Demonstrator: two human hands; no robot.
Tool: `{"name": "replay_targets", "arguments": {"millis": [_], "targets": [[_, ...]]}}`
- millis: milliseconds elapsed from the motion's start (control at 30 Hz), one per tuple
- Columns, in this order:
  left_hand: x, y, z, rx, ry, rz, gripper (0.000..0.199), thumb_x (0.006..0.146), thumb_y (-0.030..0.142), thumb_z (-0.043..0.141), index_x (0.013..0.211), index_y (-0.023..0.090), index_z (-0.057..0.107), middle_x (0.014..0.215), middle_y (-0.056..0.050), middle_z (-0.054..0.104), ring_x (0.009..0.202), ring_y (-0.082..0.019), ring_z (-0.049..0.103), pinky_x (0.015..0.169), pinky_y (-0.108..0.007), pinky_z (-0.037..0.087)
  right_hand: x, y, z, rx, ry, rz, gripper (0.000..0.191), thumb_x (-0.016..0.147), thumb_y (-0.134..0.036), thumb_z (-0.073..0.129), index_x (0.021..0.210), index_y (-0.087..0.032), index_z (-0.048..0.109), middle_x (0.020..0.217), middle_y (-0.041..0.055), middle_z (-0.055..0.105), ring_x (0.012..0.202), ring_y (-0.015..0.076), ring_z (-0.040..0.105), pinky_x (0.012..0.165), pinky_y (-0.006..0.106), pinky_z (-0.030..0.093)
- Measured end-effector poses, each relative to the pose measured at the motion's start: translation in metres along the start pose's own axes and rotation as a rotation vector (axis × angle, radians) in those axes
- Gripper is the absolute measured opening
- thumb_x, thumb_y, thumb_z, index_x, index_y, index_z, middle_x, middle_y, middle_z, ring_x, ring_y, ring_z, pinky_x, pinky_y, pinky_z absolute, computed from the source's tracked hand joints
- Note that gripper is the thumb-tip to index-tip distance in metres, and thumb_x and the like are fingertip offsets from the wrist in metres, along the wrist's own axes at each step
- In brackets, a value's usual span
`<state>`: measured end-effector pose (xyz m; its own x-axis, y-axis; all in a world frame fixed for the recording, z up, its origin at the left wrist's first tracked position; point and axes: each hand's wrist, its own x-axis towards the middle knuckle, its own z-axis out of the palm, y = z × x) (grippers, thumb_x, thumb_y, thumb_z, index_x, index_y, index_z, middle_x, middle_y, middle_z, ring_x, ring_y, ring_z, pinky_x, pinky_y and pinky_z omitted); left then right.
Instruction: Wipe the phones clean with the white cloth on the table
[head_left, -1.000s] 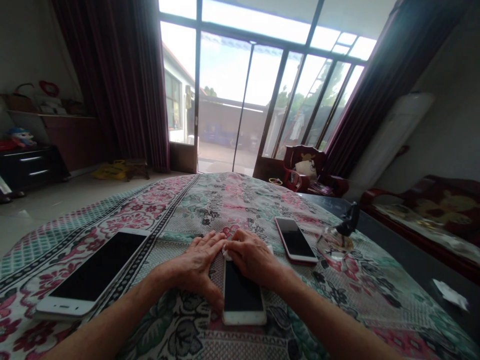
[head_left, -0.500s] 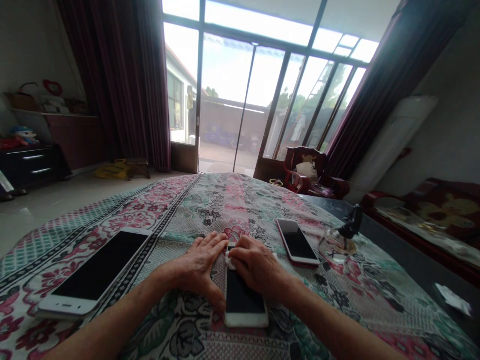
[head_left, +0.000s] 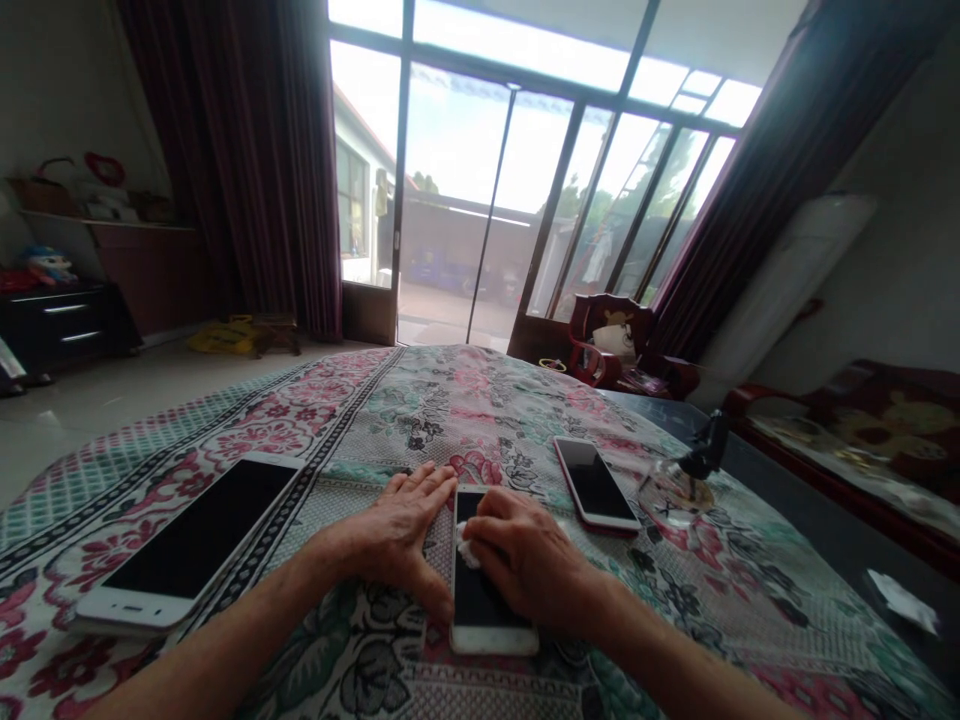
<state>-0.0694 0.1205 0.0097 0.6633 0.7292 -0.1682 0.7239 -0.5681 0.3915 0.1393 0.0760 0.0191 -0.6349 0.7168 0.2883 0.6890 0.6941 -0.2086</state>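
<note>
A white-framed smartphone (head_left: 495,640) lies face up in front of me on the flowered tablecloth (head_left: 390,620). My left hand (head_left: 409,535) rests flat along its left side, fingers stretched out and thumb against its lower left edge. Closed over a crumpled white tissue (head_left: 469,550), my right hand (head_left: 525,560) presses it on the dark screen. Part of the tissue is hidden under the fingers. To the left lies a larger white phone (head_left: 199,545); on the right is a phone with a reddish edge (head_left: 596,483).
A clear spray bottle with a black nozzle (head_left: 694,470) stands at the right of the cloth. Beyond it, a folded white paper (head_left: 902,600) lies on a dark surface. A wooden chair (head_left: 615,340) and glass doors (head_left: 465,200) are at the back.
My right hand has slid with the tissue a little down the screen, baring the phone's top end. My left hand has stayed in place.
</note>
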Motion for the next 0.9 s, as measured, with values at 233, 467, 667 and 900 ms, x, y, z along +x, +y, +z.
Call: {"name": "replay_targets", "arguments": {"millis": [233,467,667,900], "targets": [[0.0,-0.002,0.002,0.019,0.001,-0.004,0.131,0.047,0.078,0.066,0.149,0.018,0.01,0.156,-0.011,0.0,0.141,-0.034,-0.005,0.114,-0.054,0.004,0.027,0.027,0.009,-0.066,0.051,0.064,0.019,0.091,-0.022,0.048,0.088,-0.018,0.066,0.087,0.0048,0.055,0.084,0.0161,0.049,0.078,0.029,0.038],[0.0,-0.001,0.001,0.026,-0.006,-0.005,0.129,0.049,0.077,0.066,0.149,0.018,0.01,0.156,-0.011,0.0,0.141,-0.033,-0.006,0.114,-0.053,0.004,0.023,0.015,0.008,-0.109,0.054,0.069,0.02,0.091,-0.023,0.047,0.083,-0.017,0.064,0.086,0.0046,0.053,0.082,0.0157,0.048,0.077,0.029,0.037],[-0.001,0.003,-0.001,0.027,-0.019,-0.025,0.129,0.048,0.076,0.067,0.148,0.017,0.011,0.156,-0.011,0.0,0.141,-0.034,-0.005,0.114,-0.053,0.004,0.011,0.006,0.005,-0.07,0.014,0.033,0.02,0.092,-0.023,0.046,0.085,-0.018,0.064,0.088,0.0043,0.053,0.082,0.0153,0.048,0.076,0.029,0.037],[0.001,-0.003,0.004,0.03,0.007,0.0,0.128,0.049,0.074,0.069,0.149,0.02,0.009,0.156,-0.01,0.001,0.141,-0.035,-0.005,0.114,-0.055,0.004,0.028,0.018,0.012,-0.121,0.071,0.131,0.019,0.092,-0.023,0.046,0.087,-0.017,0.064,0.088,0.0047,0.053,0.084,0.0159,0.048,0.078,0.029,0.037]]}}
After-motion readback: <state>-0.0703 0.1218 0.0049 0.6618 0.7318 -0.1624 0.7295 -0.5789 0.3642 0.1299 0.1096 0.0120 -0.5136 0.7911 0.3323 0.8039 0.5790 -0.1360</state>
